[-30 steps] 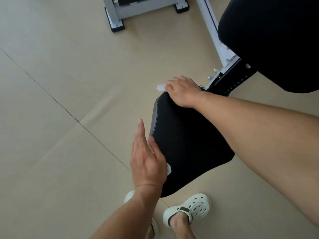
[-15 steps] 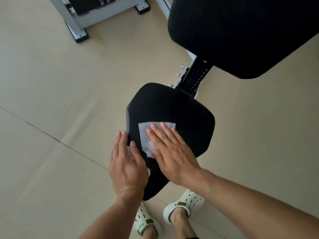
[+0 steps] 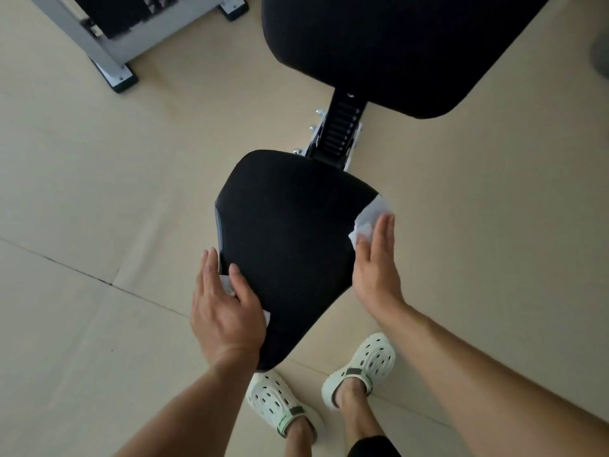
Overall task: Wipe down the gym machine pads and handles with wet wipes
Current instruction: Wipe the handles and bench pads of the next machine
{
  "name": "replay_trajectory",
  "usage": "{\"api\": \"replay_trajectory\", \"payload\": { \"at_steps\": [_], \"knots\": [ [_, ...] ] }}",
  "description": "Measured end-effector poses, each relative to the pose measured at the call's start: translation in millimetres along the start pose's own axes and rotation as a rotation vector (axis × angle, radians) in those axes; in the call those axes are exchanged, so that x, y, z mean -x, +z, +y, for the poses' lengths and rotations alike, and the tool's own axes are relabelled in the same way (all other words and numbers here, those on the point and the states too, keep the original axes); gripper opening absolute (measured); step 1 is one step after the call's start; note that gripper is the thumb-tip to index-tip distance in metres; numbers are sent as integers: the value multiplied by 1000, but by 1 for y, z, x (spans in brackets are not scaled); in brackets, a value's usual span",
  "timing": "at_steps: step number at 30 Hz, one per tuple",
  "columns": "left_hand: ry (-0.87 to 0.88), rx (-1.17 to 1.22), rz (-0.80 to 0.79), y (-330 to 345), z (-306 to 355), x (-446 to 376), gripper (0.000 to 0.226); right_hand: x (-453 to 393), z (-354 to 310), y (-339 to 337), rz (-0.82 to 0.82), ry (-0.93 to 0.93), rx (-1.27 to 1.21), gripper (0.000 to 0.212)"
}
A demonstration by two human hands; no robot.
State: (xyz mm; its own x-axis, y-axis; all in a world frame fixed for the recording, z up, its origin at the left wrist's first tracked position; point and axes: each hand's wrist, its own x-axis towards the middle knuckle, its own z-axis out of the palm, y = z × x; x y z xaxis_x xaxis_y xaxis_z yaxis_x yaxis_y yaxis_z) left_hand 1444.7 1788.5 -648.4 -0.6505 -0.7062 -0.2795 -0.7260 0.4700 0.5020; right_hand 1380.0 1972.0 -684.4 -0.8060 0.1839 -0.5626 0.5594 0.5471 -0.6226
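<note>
In the head view, a black seat pad (image 3: 290, 245) is seen from above at the centre, its narrow end pointing near, toward the person's feet. The left hand (image 3: 224, 311) is laid against the near-left edge of the pad with the fingers straight and close together along the side and the thumb resting on the top surface. A white wet wipe (image 3: 228, 284) is trapped under this hand; only small bits of it show, one between thumb and forefinger and one at the heel of the hand. The hand is held flat and pressing, not curled round anything.

The right hand (image 3: 375, 262) is set edge-on against the right side of the pad, fingers extended and pointing far. A second wet wipe (image 3: 369, 219) is pressed by the fingertips against the pad's far-right corner, crumpled and wrapped partly over the edge. This hand too is held open, flat against the wipe.

A larger black back pad (image 3: 412, 44) is seen far of the seat, joined to it by a black notched bracket (image 3: 341, 130). A grey machine frame (image 3: 105, 57) with black feet stands at the far left on the beige floor (image 3: 99, 192). Two pale clogs (image 3: 365, 364) are worn on the feet, near the pad's narrow end.
</note>
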Motion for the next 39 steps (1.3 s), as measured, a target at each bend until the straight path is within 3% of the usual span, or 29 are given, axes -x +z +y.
{"api": "replay_trajectory", "payload": {
  "at_steps": [5, 9, 14, 17, 19, 22, 25, 28, 31, 33, 37, 39],
  "knots": [
    [-3, -32, -17, 0, 0, -1, 50, 87, -19, 61, 153, 256, -433, 66],
    [3, -22, -28, 0, -2, -2, 48, 115, -35, 87, 190, 376, -533, 45],
    [31, 31, -37, -4, -3, -1, 46, 23, -19, 43, 323, 237, -491, 38],
    [48, 62, -42, -5, -4, -1, 47, -22, -9, 15, 232, 213, -416, 46],
    [42, 96, -56, -8, -3, 0, 46, -13, -1, 20, 237, 102, -308, 48],
    [35, 171, -82, -14, -3, 3, 44, 52, 14, 55, 266, -254, -40, 52],
    [-9, 304, -111, -26, -7, 2, 40, 128, 23, 89, 129, -530, 109, 51],
    [-158, 475, -104, -41, -22, -2, 30, 173, 28, 98, 4, -680, 323, 51],
    [-391, 675, -88, -52, -47, -1, 20, 153, 27, 75, -115, -808, 471, 51],
    [-492, 763, -84, -56, -62, 4, 16, 111, 18, 56, -82, -755, 531, 52],
    [-594, 864, -76, -61, -84, 15, 22, 10, -20, 26, 9, -284, 576, 54],
    [-643, 917, -80, -63, -89, 22, 25, 8, -42, 37, 22, -317, 622, 56]
  ]
}}
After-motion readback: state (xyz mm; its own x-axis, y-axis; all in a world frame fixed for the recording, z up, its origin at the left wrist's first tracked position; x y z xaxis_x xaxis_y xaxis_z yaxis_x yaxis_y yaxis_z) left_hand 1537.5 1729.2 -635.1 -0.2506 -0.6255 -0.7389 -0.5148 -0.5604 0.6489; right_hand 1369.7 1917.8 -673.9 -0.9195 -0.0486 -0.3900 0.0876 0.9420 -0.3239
